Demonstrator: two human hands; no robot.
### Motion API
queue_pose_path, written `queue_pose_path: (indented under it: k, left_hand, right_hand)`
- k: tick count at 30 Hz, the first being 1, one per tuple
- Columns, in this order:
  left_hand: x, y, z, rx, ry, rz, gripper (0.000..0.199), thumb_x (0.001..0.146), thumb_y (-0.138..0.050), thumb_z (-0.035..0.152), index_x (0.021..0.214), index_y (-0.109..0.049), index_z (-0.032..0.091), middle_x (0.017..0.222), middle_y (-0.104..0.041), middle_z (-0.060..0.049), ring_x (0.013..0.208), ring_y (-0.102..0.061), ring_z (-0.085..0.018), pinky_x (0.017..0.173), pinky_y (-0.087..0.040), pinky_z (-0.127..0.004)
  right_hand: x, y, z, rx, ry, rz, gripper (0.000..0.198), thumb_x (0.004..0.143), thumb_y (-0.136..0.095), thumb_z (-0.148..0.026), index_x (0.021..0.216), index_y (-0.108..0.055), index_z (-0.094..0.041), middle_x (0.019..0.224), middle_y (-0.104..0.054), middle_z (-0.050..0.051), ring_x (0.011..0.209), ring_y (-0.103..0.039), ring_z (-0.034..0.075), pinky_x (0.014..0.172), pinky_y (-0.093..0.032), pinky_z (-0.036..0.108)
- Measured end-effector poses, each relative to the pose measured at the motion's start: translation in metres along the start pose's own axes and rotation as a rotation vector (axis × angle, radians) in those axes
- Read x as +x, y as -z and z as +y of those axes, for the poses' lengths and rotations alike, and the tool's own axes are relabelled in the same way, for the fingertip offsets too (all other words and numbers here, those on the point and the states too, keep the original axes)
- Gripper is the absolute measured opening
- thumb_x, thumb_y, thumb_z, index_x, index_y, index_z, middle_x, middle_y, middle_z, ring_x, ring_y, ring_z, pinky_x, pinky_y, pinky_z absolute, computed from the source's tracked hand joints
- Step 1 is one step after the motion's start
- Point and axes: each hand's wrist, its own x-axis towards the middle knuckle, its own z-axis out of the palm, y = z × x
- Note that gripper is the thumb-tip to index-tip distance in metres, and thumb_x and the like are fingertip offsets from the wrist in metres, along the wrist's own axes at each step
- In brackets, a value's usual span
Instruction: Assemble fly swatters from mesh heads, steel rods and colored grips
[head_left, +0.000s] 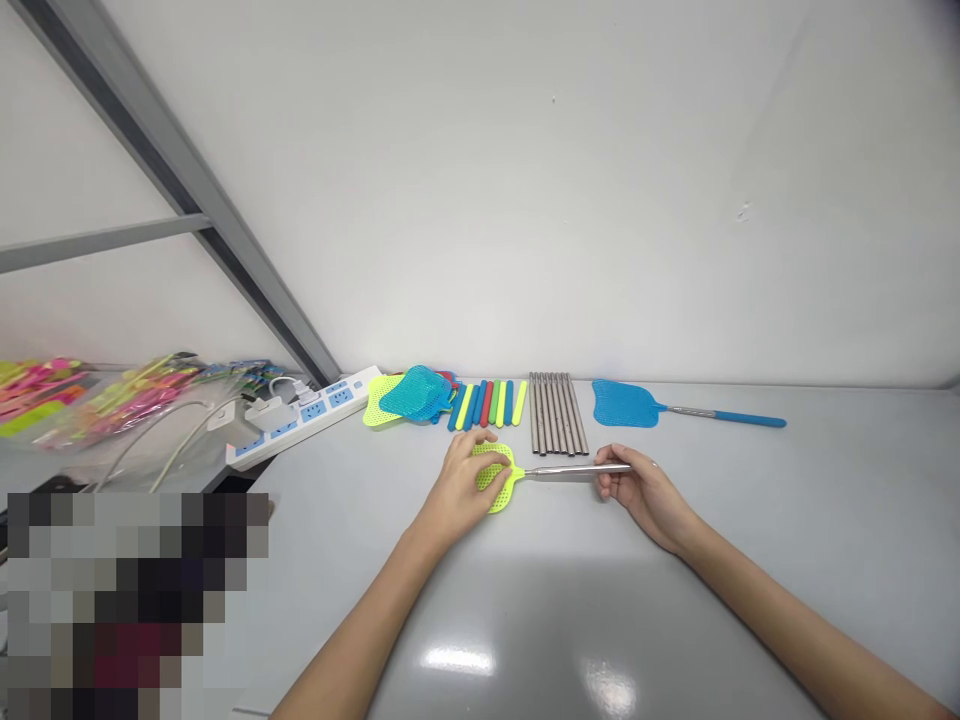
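Between my hands lies a fly swatter with a yellow-green mesh head (501, 490) and a bare metal rod (559, 470). My left hand (469, 480) grips the mesh head, thumb and fingers closed over it and covering part of it. At the rod's far end, my right hand (637, 490) pinches the metal between thumb and fingers. Just behind the rod, several metal rods (556, 415) lie side by side. Left of them sits a row of coloured handle sleeves (487, 404) in blue, yellow, red and green.
A pile of mesh swatter heads (420, 393) lies left of the sleeves. On the right rests a blue fly swatter (628, 404) with a blue handle. A white power strip (307, 415) with plugs and cables stands left, near bagged colourful parts (142, 400). The wall (562, 200) bounds the table's back.
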Motion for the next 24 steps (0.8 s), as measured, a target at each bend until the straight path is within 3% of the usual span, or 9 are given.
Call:
queue_pose_path:
  k: [12, 19, 24]
  left_hand:
    - [-0.001, 0.0, 0.015, -0.055, -0.015, -0.072, 0.014, 0.08, -0.045, 0.022, 0.083, -0.059, 0.022, 0.102, -0.047, -0.004, 0.1, -0.042, -0.016, 0.087, -0.035, -0.033]
    - [-0.003, 0.002, 0.02, -0.065, -0.024, -0.104, 0.012, 0.079, -0.047, 0.024, 0.082, -0.059, 0.023, 0.101, -0.049, -0.002, 0.098, -0.044, -0.016, 0.085, -0.036, -0.031]
    - [-0.004, 0.001, 0.027, -0.077, -0.046, -0.208, 0.018, 0.08, -0.047, 0.029, 0.095, -0.055, 0.024, 0.093, -0.055, -0.001, 0.088, -0.048, -0.014, 0.079, -0.036, -0.029]
  right_hand:
    - [0.0, 0.001, 0.002, -0.03, 0.011, -0.008, 0.031, 0.081, -0.039, -0.038, 0.069, -0.057, -0.016, 0.053, -0.048, 0.002, 0.054, -0.045, 0.014, 0.057, -0.036, 0.028]
    - [-0.004, -0.001, 0.0, -0.181, 0.035, -0.103, 0.032, 0.082, -0.037, -0.039, 0.073, -0.057, -0.016, 0.058, -0.054, 0.003, 0.059, -0.049, 0.015, 0.064, -0.036, 0.03]
    - [-0.007, -0.004, -0.002, -0.322, 0.035, -0.169, 0.032, 0.082, -0.037, -0.039, 0.079, -0.058, -0.015, 0.067, -0.06, 0.006, 0.069, -0.05, 0.017, 0.069, -0.035, 0.031]
